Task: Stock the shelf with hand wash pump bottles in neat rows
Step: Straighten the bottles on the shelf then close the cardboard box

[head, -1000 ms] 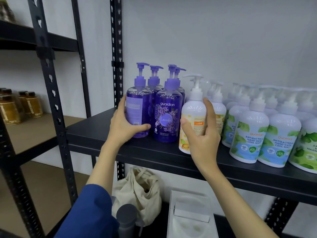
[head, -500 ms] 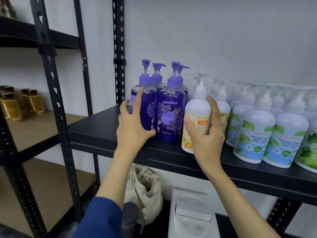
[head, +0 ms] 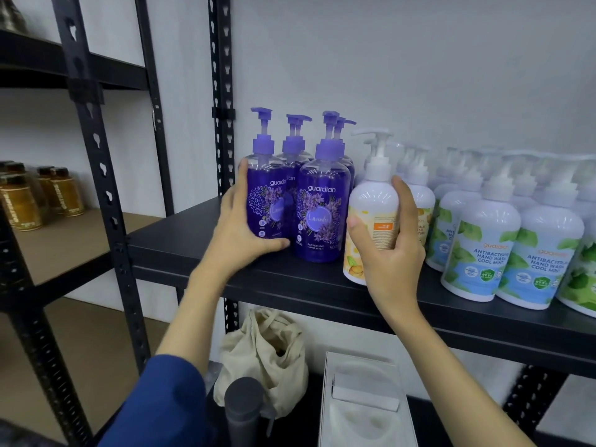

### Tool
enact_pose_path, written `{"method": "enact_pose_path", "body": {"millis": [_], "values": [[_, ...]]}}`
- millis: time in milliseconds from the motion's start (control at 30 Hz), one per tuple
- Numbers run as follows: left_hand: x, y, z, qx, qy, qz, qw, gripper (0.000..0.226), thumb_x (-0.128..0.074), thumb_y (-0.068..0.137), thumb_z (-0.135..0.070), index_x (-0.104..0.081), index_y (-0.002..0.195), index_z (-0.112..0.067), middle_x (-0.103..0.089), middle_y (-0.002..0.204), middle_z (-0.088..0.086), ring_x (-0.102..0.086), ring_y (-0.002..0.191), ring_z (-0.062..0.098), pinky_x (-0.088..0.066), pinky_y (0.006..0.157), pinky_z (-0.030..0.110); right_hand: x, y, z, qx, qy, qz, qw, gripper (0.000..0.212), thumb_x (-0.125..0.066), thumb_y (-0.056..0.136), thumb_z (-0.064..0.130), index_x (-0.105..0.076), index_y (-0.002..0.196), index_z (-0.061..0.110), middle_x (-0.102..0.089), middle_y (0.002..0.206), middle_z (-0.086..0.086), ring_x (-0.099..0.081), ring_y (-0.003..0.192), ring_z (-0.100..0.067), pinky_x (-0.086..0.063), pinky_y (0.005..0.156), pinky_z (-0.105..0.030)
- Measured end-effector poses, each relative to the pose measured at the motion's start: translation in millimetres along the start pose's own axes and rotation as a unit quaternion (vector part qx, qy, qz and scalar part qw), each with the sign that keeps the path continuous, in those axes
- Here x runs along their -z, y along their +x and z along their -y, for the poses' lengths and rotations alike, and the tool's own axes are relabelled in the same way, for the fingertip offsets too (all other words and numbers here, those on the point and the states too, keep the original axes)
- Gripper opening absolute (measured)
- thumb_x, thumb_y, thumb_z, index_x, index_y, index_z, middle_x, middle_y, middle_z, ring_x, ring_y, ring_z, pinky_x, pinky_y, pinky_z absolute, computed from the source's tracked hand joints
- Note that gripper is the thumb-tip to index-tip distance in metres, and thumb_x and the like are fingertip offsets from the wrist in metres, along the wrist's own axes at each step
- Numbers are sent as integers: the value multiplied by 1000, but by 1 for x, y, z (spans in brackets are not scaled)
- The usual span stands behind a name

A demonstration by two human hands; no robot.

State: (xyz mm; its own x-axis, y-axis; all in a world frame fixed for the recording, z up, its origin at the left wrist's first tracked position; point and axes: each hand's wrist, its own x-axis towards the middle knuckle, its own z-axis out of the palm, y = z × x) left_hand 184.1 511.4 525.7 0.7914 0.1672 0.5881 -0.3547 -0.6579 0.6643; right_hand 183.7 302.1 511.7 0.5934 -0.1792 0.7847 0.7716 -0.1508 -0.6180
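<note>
Gripping full, smooth bottles round the body near the shelf (head: 200,253) front edge: left hand (head: 240,233) purple bottle (head: 269,201), right hand (head: 392,253) white bottle (head: 371,208); likely heavy, slippery.

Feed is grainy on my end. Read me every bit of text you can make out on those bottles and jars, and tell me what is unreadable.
"guardian", "Lavender", "REFRESHING HAND WASH", "500": front purple pump bottle.
"guardian": purple pump bottle the left hand grips.
"guardian", "ANTIBACTERIAL HAND WASH COOL MINT": white green-leaf pump bottles.
Orange tag on the white yellow-label pump bottle the right hand holds: too small.
Amber jars: vertical print blurred.
</note>
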Motion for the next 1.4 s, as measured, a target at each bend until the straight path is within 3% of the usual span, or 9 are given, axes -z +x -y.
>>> {"method": "enact_pose_path", "body": {"millis": [200, 433, 533, 733, 900, 1100, 1233, 1333, 1400], "values": [[-17, 0, -1, 12, 63, -102, 993, 122, -85, 65, -30, 5, 146, -47, -45, 137, 6, -52, 117, 28, -43, 93, 47, 0, -1, -1, 3, -1, 5, 1000, 61, -67, 78, 30, -36, 129, 42, -51, 135, 0, -57, 106, -2, -44, 77, -4], [3, 12, 12, 5, -134, 48, 990, 124, -86, 62, -11, -2, 143, -54, -42, 131, -24, -51, 121, 7, -42, 105, 44, 1, -1, -1, 2, 3, 9, 1000, 60, -66, 79, 32, -34, 127, 47, -49, 137, 1, -57, 105, 0, -45, 75, -4], [6, 16, 16, 18, -195, 97, 976, 124, -82, 64, -1, -1, 145, -51, -42, 136, -15, -53, 120, 4, -44, 104, 42, 0, 0, -1, -1, 5, 9, 1000, 59, -66, 78, 31, -33, 125, 48, -49, 137, -1, -57, 105, 1, -44, 74, -3], [-3, 8, 5, 23, -64, -4, 998, 135, -92, 47, -35, 1, 143, -54, -30, 146, 2, -37, 133, 21, -32, 110, 50, 0, 0, -1, -1, 0, 8, 1000, 60, -66, 78, 31, -35, 129, 42, -49, 136, 2, -57, 105, -1, -45, 76, -4], [-2, 12, 7, 23, -97, 36, 994, 127, -88, 60, -16, -1, 145, -51, -44, 124, -18, -49, 116, 8, -41, 102, 35, 1, -1, 0, -1, -3, 5, 1000, 60, -66, 79, 30, -35, 129, 41, -52, 133, -1, -56, 104, 0, -42, 74, 0], [7, 19, 12, 37, -191, 138, 971, 122, -79, 67, 3, -2, 147, -47, -49, 122, -19, -58, 103, -10, -48, 98, 27, 0, 0, -1, -1, -8, 4, 1000, 60, -66, 78, 29, -36, 130, 39, -52, 135, -3, -56, 103, -1, -41, 73, 1], [-3, 10, 8, 11, -112, 54, 992, 133, -92, 49, -31, -1, 145, -50, -30, 145, -6, -41, 127, 6, -36, 108, 36, 0, 0, 0, 3, -11, 5, 1000, 60, -66, 79, 29, -35, 129, 40, -51, 136, -1, -54, 102, 9, -40, 74, 1], [-6, 6, 5, -4, -87, -11, 996, 127, -91, 53, -27, -6, 146, -47, -29, 145, 2, -43, 121, 11, -39, 104, 36, 0, 0, -1, 4, -10, 5, 1000, 60, -66, 79, 28, -36, 130, 37, -51, 135, 0, -54, 100, 14, -40, 74, 2], [-6, 5, 5, -17, -94, -9, 995, 123, -90, 57, -23, -8, 147, -47, -34, 144, -2, -46, 115, 3, -41, 96, 26, 0, 0, -1, 5, -10, 6, 1000, 60, -66, 79, 27, -36, 130, 38, -51, 135, -1, -54, 99, 14, -40, 73, 1]]}}
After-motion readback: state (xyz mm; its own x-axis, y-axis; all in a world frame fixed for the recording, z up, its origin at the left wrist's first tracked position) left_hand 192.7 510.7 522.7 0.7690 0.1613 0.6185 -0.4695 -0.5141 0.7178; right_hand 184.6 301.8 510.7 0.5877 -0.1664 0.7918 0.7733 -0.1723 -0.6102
